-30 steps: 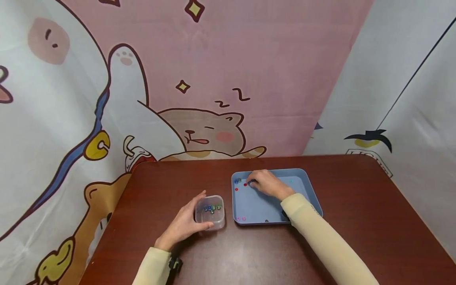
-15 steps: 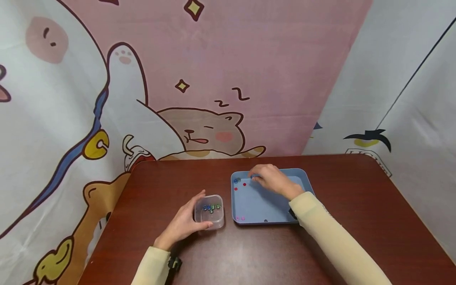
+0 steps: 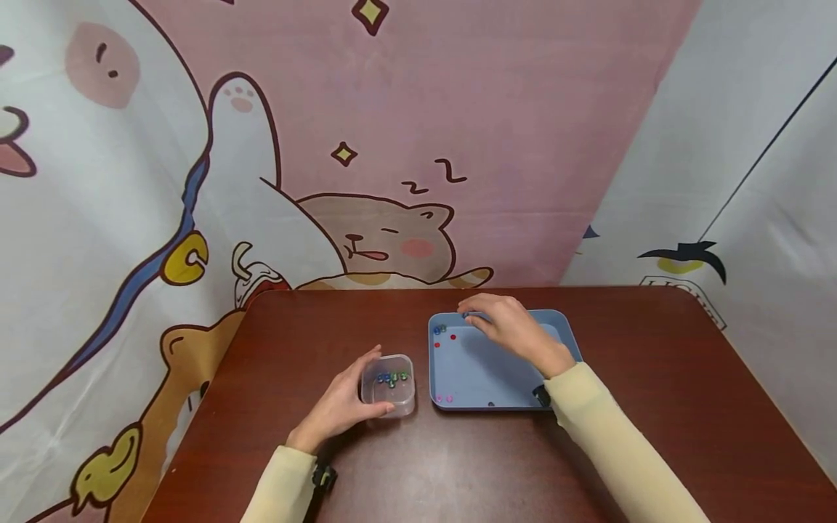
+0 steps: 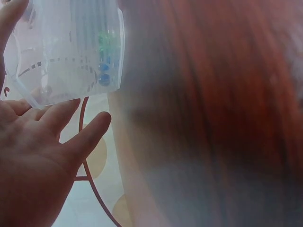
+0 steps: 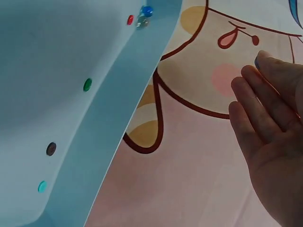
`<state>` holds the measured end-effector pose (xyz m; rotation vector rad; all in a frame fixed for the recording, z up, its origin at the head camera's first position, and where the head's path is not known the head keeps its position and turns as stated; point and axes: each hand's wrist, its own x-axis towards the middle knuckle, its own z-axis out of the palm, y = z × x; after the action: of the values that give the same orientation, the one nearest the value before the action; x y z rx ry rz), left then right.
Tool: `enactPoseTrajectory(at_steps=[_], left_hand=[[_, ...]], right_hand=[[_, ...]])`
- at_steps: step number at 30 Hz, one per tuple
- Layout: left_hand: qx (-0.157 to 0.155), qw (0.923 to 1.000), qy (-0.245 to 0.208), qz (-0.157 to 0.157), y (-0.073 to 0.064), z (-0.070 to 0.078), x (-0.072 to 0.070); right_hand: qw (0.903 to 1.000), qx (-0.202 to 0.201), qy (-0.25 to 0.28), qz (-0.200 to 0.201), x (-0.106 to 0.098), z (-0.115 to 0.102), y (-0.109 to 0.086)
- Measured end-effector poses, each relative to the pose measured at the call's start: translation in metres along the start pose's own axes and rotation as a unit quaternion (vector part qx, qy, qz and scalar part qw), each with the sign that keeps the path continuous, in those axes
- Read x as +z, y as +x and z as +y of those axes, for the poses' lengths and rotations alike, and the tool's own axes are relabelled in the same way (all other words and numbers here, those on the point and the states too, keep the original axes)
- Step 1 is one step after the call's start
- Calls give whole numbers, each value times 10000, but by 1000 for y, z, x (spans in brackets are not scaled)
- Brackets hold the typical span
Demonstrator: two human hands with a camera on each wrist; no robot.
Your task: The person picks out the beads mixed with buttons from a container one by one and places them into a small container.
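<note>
My left hand (image 3: 335, 407) grips a small clear plastic box (image 3: 404, 407) between thumb and fingers, left of the blue tray (image 3: 474, 374). Blue and green glass marbles (image 3: 392, 377) lie inside the box. Over the tray's far edge, my right hand (image 3: 516, 330) pinches a blue marble (image 3: 466, 315), mostly hidden by the fingertips. In the right wrist view, only a sliver of that marble (image 5: 256, 62) shows between thumb and forefinger. A blue marble (image 5: 147, 11) and a clear greenish marble (image 5: 142, 21) sit in a corner of the tray.
Small coloured discs lie about the tray: red discs (image 3: 453, 337), pink discs (image 3: 448, 399), a green disc (image 5: 87, 84), a dark disc (image 5: 51, 149) and a turquoise disc (image 5: 42, 186). The brown table (image 3: 314, 319) meets a cartoon-printed cloth (image 3: 523, 145) at its back edge.
My right hand has risen off the tray floor, up toward its far edge, with the blue marble in its fingertips. The left hand stays on the box.
</note>
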<state>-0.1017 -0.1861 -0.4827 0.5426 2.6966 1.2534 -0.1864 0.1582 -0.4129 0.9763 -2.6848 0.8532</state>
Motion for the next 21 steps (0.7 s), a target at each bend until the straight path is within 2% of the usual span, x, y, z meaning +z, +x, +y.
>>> enactPoseTrajectory(at_steps=[16, 21], left_hand=[[-164, 9998, -18, -106, 1, 0, 0], [-184, 9998, 30, -49, 2, -1, 1]], right_hand=[[9976, 36, 501, 483, 4, -21, -17], [9971, 123, 526, 532, 9, -29, -20]])
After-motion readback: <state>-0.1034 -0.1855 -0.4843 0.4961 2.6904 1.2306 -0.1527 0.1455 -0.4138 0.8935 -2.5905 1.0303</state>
